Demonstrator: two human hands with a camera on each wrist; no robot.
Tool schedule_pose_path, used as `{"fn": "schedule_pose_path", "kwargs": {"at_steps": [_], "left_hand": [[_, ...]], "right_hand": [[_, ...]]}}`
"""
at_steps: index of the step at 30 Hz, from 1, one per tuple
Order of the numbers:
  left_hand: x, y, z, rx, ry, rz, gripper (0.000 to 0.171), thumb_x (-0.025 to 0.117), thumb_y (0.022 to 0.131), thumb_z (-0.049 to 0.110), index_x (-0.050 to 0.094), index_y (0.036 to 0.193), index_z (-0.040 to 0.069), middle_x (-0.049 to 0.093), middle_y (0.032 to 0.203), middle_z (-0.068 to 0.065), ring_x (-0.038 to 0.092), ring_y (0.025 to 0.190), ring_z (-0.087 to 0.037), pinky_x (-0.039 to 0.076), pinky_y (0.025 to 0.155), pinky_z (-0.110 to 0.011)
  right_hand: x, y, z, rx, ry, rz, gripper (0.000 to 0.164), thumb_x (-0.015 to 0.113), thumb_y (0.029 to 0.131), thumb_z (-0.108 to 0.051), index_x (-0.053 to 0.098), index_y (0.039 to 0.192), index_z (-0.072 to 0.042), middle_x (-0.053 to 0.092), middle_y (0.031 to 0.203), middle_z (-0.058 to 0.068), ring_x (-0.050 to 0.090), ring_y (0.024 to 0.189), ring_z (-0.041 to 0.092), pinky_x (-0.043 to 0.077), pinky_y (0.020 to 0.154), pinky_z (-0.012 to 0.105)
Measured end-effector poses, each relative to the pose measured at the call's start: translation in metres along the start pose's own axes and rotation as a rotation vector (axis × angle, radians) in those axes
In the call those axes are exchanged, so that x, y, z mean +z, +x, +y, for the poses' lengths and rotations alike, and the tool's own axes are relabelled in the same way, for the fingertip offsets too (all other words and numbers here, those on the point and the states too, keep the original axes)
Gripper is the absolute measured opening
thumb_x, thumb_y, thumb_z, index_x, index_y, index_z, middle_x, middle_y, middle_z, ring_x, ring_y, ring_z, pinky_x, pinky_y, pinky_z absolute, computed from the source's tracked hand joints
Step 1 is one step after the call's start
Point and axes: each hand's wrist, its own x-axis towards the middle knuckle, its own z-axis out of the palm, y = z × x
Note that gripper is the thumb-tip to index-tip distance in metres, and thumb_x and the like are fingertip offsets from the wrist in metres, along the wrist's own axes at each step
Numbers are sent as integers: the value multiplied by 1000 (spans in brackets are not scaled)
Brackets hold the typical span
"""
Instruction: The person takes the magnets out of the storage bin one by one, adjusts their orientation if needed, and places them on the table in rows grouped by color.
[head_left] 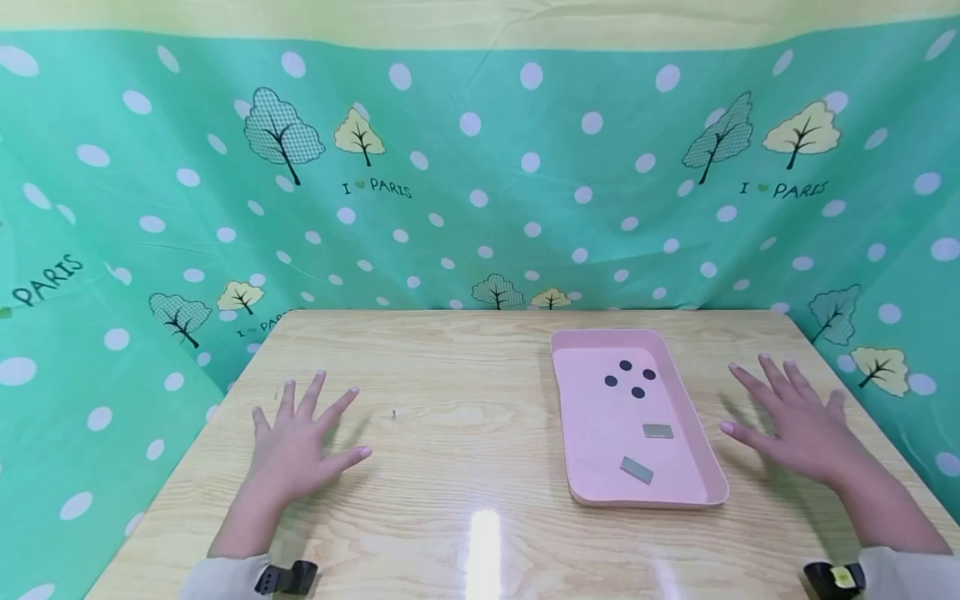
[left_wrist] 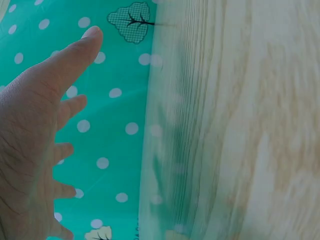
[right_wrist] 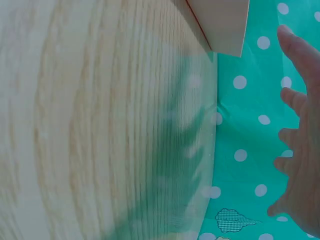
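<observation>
My left hand (head_left: 296, 454) hovers over the left part of the table, fingers spread and holding nothing. On the other side, my right hand (head_left: 806, 429) is likewise spread and holds nothing, just right of a pink tray (head_left: 600, 499). Inside the tray lie several small black discs (head_left: 637, 392) toward its far end. Two grey rectangular pieces (head_left: 657, 431) lie nearer its front, one of them tilted. In the left wrist view the thumb and fingertips of the left hand (left_wrist: 35, 120) stretch out with nothing against them. The right wrist view shows the tray's outer wall (right_wrist: 225, 25) near the right hand (right_wrist: 305, 135).
The light wood-grain table (head_left: 450, 467) has a small dark mark (head_left: 393, 414) left of the middle. A green dotted cloth (head_left: 480, 167) with printed trees hangs behind the table and along both sides. Dark devices are strapped at both wrists, the left wrist device (head_left: 287, 577) among them.
</observation>
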Motion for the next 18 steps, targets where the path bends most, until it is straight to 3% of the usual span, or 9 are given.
{"fn": "schedule_pose_path", "kwargs": {"at_steps": [5,12,18], "left_hand": [[0,1,3,3,-10,5,86,60,79,73,36,151,32,10,161,-18,3,140,-57,-3,94,-84],[1,2,6,15,-28,20,86,61,79,72,35,151,34,12,161,-18,5,140,-56,1,94,-84],[5,3,7,36,-23,47,87,59,78,75,35,151,35,17,159,-18,10,140,-56,6,94,-85]], "right_hand": [[-1,-2,-2,-49,66,72,86,66,90,-44,19,157,-16,4,158,28,-5,142,51,-13,97,78],[-1,-1,-3,-104,177,154,83,70,89,-32,25,154,-10,10,157,29,3,143,51,-4,106,73],[-4,0,-7,-56,259,117,83,70,89,-31,24,155,-9,5,159,25,6,140,56,12,95,82]]}}
